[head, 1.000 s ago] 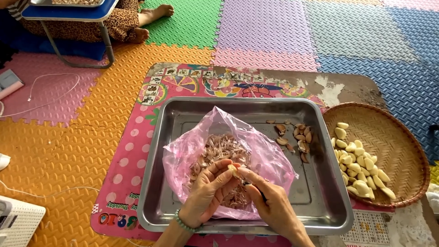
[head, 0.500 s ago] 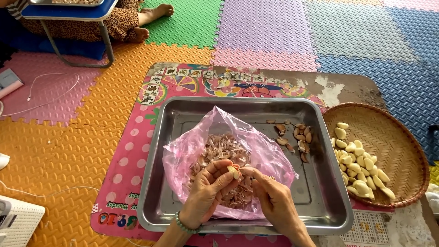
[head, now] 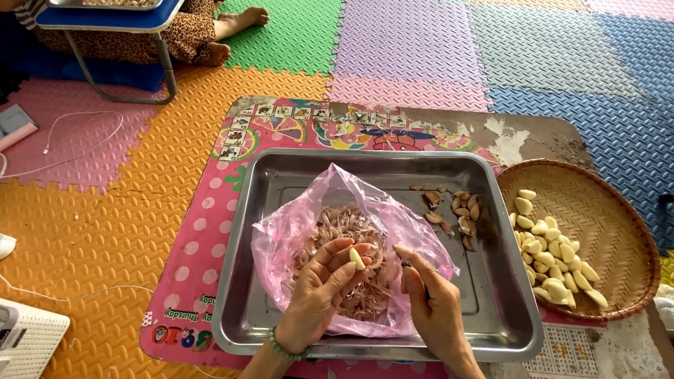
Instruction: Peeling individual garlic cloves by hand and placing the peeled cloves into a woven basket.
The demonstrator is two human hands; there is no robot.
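Observation:
My left hand (head: 319,291) pinches a peeled, pale garlic clove (head: 357,259) between thumb and fingers, above a pink plastic bag (head: 295,231) full of papery garlic skins (head: 337,224). My right hand (head: 432,309) is beside it, fingers curled around a small dark-tipped tool, probably a knife (head: 406,265), close to the clove. Both hands hover over a steel tray (head: 281,179). A few unpeeled cloves (head: 456,210) lie in the tray's right part.
A round woven basket (head: 604,210) with several peeled cloves (head: 551,256) sits right of the tray. The tray rests on a low pink table (head: 203,231) on coloured foam mats. Another person's feet and a small blue folding table (head: 112,17) are at the top left.
The clove has lost its skin and now shows bare between my left fingers. My right hand has drawn slightly away to the right.

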